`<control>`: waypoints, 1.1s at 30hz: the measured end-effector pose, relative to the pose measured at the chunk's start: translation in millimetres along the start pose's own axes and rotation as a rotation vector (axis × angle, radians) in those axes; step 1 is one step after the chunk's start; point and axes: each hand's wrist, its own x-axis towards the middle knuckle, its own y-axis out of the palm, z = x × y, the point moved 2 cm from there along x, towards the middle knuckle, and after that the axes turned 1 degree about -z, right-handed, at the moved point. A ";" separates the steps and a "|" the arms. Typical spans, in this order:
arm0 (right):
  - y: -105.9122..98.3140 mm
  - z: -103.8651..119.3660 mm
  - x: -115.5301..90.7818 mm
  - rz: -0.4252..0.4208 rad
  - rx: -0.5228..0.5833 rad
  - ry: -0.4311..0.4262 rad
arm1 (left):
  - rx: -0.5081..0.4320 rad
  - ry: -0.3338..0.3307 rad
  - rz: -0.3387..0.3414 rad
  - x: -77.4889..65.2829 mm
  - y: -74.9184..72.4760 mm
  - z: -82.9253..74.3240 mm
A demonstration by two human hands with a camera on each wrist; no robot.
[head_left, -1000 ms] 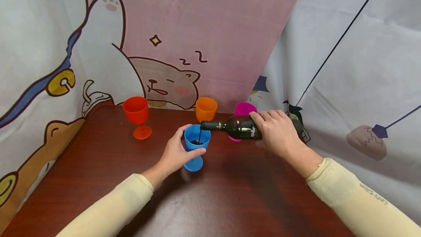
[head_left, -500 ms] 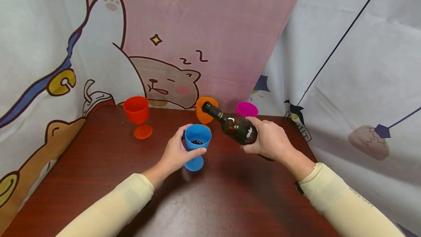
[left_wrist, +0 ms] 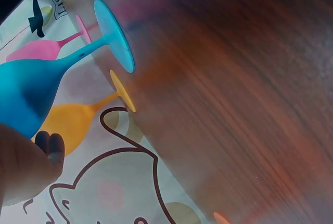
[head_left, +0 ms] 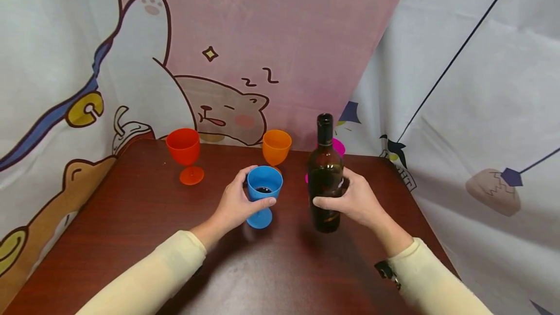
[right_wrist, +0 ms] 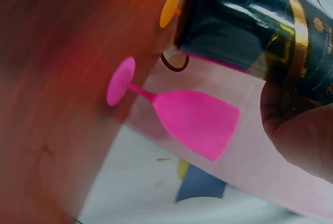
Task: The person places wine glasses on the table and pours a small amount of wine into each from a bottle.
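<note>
My left hand grips a blue plastic goblet round its bowl; dark liquid lies in the bottom of the bowl. In the left wrist view the goblet's stem and round foot show beside the tabletop. My right hand holds a dark green glass wine bottle by its body, thumb across the front. The bottle stands upright to the right of the blue goblet. In the right wrist view its base hangs above the table, with the fingers wrapped behind the label.
On the brown wooden table, a red goblet stands at the back left and an orange goblet at the back middle. A magenta goblet stands behind the bottle. Printed cloth hangs along the back and sides.
The bottle, tipped and pouring dark liquid into the blue goblet a second ago, has swung upright and away to the right. The left hand and blue goblet have stayed in place.
</note>
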 end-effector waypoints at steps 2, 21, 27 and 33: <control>-0.7 -6.4 -3.4 -0.026 0.056 0.020 | 0.007 0.007 -0.006 0.3 0.2 0.4; -32.9 -60.8 -40.3 -0.239 0.029 0.209 | 0.011 -0.088 -0.090 17.2 -15.8 2.4; -37.7 -71.6 -47.6 -0.263 0.023 0.191 | 0.036 -0.146 -0.175 37.7 -34.7 12.6; -44.3 -80.9 -54.5 -0.306 -0.001 0.189 | 0.031 -0.174 -0.264 57.2 -47.4 24.0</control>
